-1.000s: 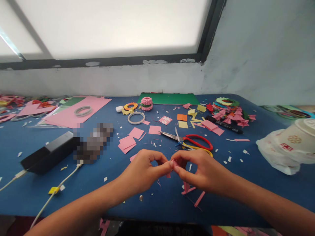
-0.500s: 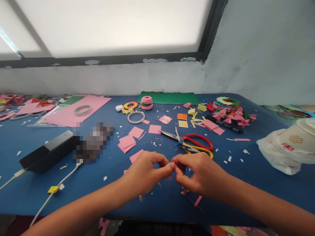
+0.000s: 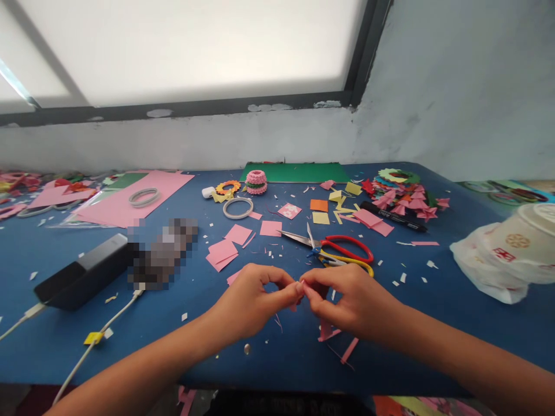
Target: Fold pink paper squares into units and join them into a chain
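My left hand (image 3: 259,301) and my right hand (image 3: 349,296) meet fingertip to fingertip above the front middle of the table. Each is closed in a pinch on a small piece of pink paper (image 3: 293,308). Only a bit of it shows below the left fingers; the rest is hidden. Just beyond the hands lie red-handled scissors (image 3: 347,242) and yellow-handled scissors (image 3: 366,267), overlapping. Pink paper squares (image 3: 222,253) are scattered beyond my left hand. Under my right hand are pink paper strips (image 3: 349,350).
On the blue table (image 3: 143,358) are a black box (image 3: 82,271) with a cable, a tape roll (image 3: 238,208), a pink ring stack (image 3: 256,182), a black marker (image 3: 394,217) and a heap of folded paper (image 3: 407,199). A bagged cup (image 3: 511,248) stands at right.
The fingertips have shifted slightly, still pinched together. The right thumb is now closer to the left fingertips. The whole view has moved a little; the table items stay in place.
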Tool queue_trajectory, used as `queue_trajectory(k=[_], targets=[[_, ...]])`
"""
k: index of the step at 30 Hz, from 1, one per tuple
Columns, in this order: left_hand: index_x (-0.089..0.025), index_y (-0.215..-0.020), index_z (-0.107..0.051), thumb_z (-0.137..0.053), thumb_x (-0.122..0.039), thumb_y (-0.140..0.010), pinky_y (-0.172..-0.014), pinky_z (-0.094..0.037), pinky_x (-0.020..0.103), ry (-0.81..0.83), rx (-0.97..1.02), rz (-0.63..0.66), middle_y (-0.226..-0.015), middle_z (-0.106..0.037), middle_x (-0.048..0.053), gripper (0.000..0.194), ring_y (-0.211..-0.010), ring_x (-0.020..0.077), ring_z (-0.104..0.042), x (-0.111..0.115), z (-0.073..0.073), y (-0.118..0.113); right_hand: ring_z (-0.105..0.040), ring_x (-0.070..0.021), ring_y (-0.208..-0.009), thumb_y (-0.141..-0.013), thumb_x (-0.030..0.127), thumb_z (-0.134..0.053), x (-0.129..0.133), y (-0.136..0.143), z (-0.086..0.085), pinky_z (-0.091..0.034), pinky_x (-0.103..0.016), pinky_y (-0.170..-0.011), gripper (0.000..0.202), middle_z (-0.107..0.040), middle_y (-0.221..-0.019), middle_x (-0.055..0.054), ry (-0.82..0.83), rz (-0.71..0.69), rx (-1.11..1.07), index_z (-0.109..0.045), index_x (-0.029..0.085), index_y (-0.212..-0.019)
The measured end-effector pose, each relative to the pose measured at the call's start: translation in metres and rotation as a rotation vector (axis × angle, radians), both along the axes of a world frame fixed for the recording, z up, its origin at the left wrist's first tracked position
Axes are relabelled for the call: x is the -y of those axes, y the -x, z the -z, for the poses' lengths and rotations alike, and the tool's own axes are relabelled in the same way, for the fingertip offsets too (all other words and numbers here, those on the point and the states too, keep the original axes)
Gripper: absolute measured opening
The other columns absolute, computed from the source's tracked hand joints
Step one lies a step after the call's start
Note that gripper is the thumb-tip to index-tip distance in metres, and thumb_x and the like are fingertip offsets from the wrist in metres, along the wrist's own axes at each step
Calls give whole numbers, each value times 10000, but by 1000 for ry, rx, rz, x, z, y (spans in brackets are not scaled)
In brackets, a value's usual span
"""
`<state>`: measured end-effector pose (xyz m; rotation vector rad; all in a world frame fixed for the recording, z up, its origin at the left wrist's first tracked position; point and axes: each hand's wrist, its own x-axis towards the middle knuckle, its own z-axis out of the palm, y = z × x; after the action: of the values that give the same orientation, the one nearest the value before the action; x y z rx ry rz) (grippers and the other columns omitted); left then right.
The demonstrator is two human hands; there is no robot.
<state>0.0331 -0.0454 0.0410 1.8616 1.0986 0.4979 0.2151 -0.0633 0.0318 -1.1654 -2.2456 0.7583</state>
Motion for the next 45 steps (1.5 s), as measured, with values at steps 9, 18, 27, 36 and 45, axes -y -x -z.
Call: queue_trajectory(k=[9, 18, 27, 36, 45], targets=[[-154, -699, -686, -520, -364, -827, -575, -408, 206, -10, 37, -21, -668, -666, 13, 297, -666, 123, -565, -1, -2, 1, -601, -114, -557, -857, 291, -504, -3, -2, -7, -442, -212, -544, 229, -644, -642, -13, 274, 31, -226, -681, 149, -831], [-195, -721, -700, -528, -408, -824, -613, -413, 226, -120, -37, -21, -674, -666, -4, 293, -660, 122, -562, -1, 1, 4, -568, -87, -568, -827, 374, -569, -9, -6, 2, -448, -196, -532, 267, -658, -738, -27, 578, -24, -404, -683, 153, -926], [-143, -649, -627, -497, -352, -856, -648, -412, 221, 4, 169, 28, -689, -649, 5, 322, -679, 111, -559, -2, -5, 4, -592, -100, -660, -800, 338, -624, -11, -6, -1, -469, -193, -561, 216, -629, -717, -6, 670, -58, -683, -550, 162, -900], [-141, -709, -613, -493, -290, -873, -693, -447, 221, 30, 385, 102, -737, -641, 21, 252, -723, 117, -574, 4, -4, 2, -596, -84, -655, -816, 310, -610, -8, -4, 6, -472, -184, -584, 148, -611, -716, 4, 662, -93, -845, -567, 183, -878], [-176, -663, -654, -500, -336, -855, -937, -365, 344, -193, 67, -15, -689, -673, -3, 293, -683, 124, -585, 6, 3, -3, -578, -126, -630, -752, 179, -524, 0, -1, 0, -456, -239, -598, 64, -629, -693, -14, 40, 59, -227, -587, 170, -757]])
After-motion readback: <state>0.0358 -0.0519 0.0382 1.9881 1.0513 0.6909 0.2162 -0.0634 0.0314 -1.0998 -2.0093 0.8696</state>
